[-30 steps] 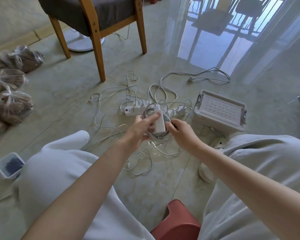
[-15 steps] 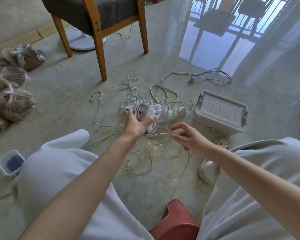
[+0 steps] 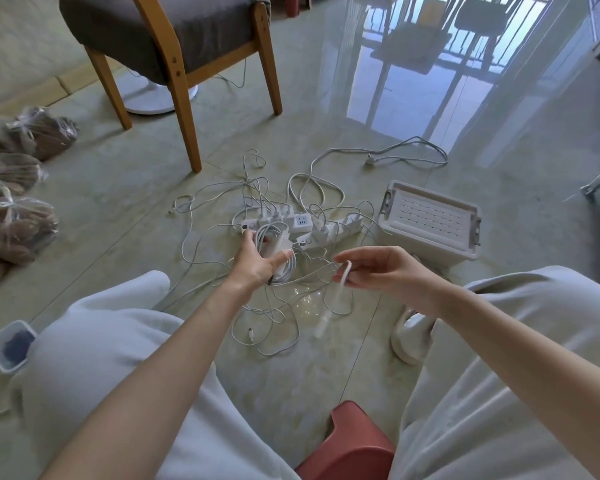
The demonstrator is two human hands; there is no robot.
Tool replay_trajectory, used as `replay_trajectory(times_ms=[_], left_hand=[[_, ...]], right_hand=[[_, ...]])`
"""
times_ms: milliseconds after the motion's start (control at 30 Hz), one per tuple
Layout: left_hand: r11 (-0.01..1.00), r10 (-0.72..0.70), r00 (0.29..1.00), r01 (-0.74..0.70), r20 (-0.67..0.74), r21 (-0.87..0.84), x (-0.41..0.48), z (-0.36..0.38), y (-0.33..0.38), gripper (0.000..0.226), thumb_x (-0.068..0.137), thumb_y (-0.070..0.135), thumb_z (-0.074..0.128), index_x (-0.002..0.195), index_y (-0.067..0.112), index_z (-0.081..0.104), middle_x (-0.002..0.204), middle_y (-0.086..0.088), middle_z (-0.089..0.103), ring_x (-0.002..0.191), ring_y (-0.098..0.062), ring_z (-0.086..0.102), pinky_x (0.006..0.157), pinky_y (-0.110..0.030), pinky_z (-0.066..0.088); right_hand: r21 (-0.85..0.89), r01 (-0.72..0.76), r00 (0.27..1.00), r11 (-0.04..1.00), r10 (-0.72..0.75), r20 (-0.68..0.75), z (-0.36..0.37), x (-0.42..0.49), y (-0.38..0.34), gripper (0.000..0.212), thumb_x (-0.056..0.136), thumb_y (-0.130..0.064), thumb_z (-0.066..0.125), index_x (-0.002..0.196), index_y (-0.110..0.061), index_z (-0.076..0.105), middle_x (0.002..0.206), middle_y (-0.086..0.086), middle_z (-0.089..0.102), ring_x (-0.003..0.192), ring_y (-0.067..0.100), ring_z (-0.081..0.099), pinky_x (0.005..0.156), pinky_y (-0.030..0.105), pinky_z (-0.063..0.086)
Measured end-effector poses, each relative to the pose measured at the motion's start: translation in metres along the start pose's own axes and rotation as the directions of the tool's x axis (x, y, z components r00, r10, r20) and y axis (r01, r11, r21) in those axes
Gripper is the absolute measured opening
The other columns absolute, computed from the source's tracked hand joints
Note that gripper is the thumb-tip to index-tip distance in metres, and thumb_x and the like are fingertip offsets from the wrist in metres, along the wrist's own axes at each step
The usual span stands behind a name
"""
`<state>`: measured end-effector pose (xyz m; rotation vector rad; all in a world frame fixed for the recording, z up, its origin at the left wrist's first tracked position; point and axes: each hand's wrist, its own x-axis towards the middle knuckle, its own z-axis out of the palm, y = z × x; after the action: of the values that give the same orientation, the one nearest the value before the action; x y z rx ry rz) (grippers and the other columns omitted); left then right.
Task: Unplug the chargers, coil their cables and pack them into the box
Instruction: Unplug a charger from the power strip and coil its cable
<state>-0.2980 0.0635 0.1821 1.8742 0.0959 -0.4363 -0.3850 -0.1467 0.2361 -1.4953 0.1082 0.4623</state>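
Observation:
My left hand (image 3: 257, 259) grips a white charger (image 3: 282, 244) with its cable wound in loops round it, held just above the floor. My right hand (image 3: 381, 271) pinches the loose end of that white cable (image 3: 342, 277); its plug end (image 3: 321, 325) dangles below. Behind the hands lie two white power strips (image 3: 300, 221) with several chargers plugged in, amid a tangle of white cables (image 3: 267, 323). The white box (image 3: 430, 220) stands to the right with its lid shut.
A wooden chair (image 3: 184, 109) stands behind the cables, a fan base under it. Plastic bags (image 3: 14, 223) lie at far left. A small tub (image 3: 9, 344) sits by my left knee. A red stool (image 3: 350, 441) is under me, a slipper (image 3: 409, 337) at right.
My left hand has carried the coiled charger left and away from me. My right hand let go of the coil, drew back to the right and now pinches the cable's free end.

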Motion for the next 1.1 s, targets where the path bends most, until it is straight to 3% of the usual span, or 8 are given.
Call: replay_trajectory(times_ms=[100, 200, 300, 367, 533, 633, 767, 1100], left_hand=[[1.0, -0.012, 1.0, 0.012, 0.017, -0.004, 0.001, 0.001, -0.002, 0.056, 0.082, 0.019, 0.073, 0.126, 0.009, 0.039, 0.114, -0.003, 0.05, 0.104, -0.018, 0.047, 0.101, -0.037, 0.04], [1.0, -0.019, 0.999, 0.02, 0.036, -0.019, 0.0, 0.001, -0.002, 0.053, 0.082, 0.019, 0.072, 0.123, 0.012, 0.04, 0.115, -0.003, 0.05, 0.106, -0.019, 0.047, 0.103, -0.04, 0.04], [1.0, -0.011, 0.999, 0.011, 0.049, -0.013, 0.0, 0.0, -0.004, 0.051, 0.082, 0.019, 0.072, 0.121, 0.014, 0.04, 0.116, -0.004, 0.051, 0.107, -0.021, 0.049, 0.103, -0.041, 0.04], [1.0, -0.016, 0.998, 0.017, 0.056, -0.02, 0.0, 0.001, -0.004, 0.048, 0.082, 0.018, 0.072, 0.118, 0.016, 0.04, 0.116, -0.005, 0.052, 0.108, -0.022, 0.05, 0.1, -0.039, 0.042], [0.982, -0.097, 0.985, 0.118, 0.142, -0.149, -0.005, 0.007, 0.002, 0.041, 0.086, 0.024, 0.068, 0.116, 0.02, 0.041, 0.111, -0.008, 0.057, 0.087, -0.018, 0.058, 0.063, -0.029, 0.047], [0.947, -0.127, 0.974, 0.175, 0.187, -0.27, -0.007, 0.008, 0.006, 0.035, 0.088, 0.026, 0.065, 0.116, 0.024, 0.044, 0.106, -0.004, 0.059, 0.076, -0.016, 0.059, 0.062, -0.029, 0.049], [0.877, -0.164, 0.965, 0.237, 0.203, -0.418, -0.009, 0.006, 0.012, 0.02, 0.089, 0.025, 0.062, 0.102, 0.028, 0.047, 0.09, -0.003, 0.059, 0.072, -0.018, 0.057, 0.075, -0.04, 0.052], [0.801, -0.061, 0.952, 0.226, 0.299, -0.554, -0.022, 0.005, 0.023, 0.015, 0.093, 0.025, 0.053, 0.107, 0.029, 0.049, 0.1, -0.001, 0.061, 0.08, -0.016, 0.063, 0.056, -0.026, 0.056]], right_hand=[[-0.188, 0.048, 0.985, 0.981, -0.078, -0.154, 0.001, 0.008, 0.0, 0.017, 0.086, 0.002, 0.06, 0.1, -0.004, 0.068, 0.085, 0.006, 0.071, 0.077, 0.009, 0.068, 0.076, 0.016, 0.054], [-0.273, 0.026, 0.937, 0.962, -0.119, -0.329, 0.001, 0.019, 0.003, 0.017, 0.092, -0.009, 0.055, 0.083, -0.014, 0.068, 0.086, 0.006, 0.068, 0.082, 0.011, 0.063, 0.08, 0.016, 0.051], [0.186, 0.125, 0.923, 0.974, -0.046, -0.382, 0.006, 0.025, 0.001, 0.022, 0.098, -0.006, 0.04, 0.084, -0.005, 0.057, 0.078, 0.009, 0.061, 0.07, 0.01, 0.066, 0.074, 0.019, 0.055], [0.349, 0.166, 0.919, 0.922, -0.016, -0.394, 0.008, 0.027, -0.001, 0.021, 0.099, -0.003, 0.035, 0.091, -0.005, 0.055, 0.069, 0.006, 0.051, 0.054, 0.008, 0.059, 0.066, 0.021, 0.056], [-0.029, -0.014, 0.898, 0.999, 0.0, -0.44, 0.016, 0.035, 0.015, 0.023, 0.098, -0.007, 0.041, 0.108, -0.012, 0.061, 0.064, -0.001, 0.049, 0.038, 0.0, 0.036, 0.041, 0.014, 0.032], [-0.236, -0.081, 0.861, 0.968, -0.052, -0.507, 0.017, 0.04, 0.027, 0.019, 0.096, -0.013, 0.049, 0.098, -0.011, 0.067, 0.063, -0.004, 0.054, 0.042, 0.004, 0.038, 0.044, 0.021, 0.033], [-0.101, -0.142, 0.762, 0.985, 0.044, -0.646, 0.013, 0.038, 0.036, 0.017, 0.096, -0.015, 0.049, 0.098, -0.01, 0.066, 0.066, -0.001, 0.057, 0.049, 0.009, 0.041, 0.045, 0.023, 0.035], [0.004, -0.231, 0.85, 0.973, 0.204, -0.486, 0.021, 0.032, 0.045, 0.022, 0.097, -0.009, 0.044, 0.085, -0.014, 0.062, 0.065, 0.001, 0.048, 0.038, 0.003, 0.032, 0.034, 0.013, 0.025]])
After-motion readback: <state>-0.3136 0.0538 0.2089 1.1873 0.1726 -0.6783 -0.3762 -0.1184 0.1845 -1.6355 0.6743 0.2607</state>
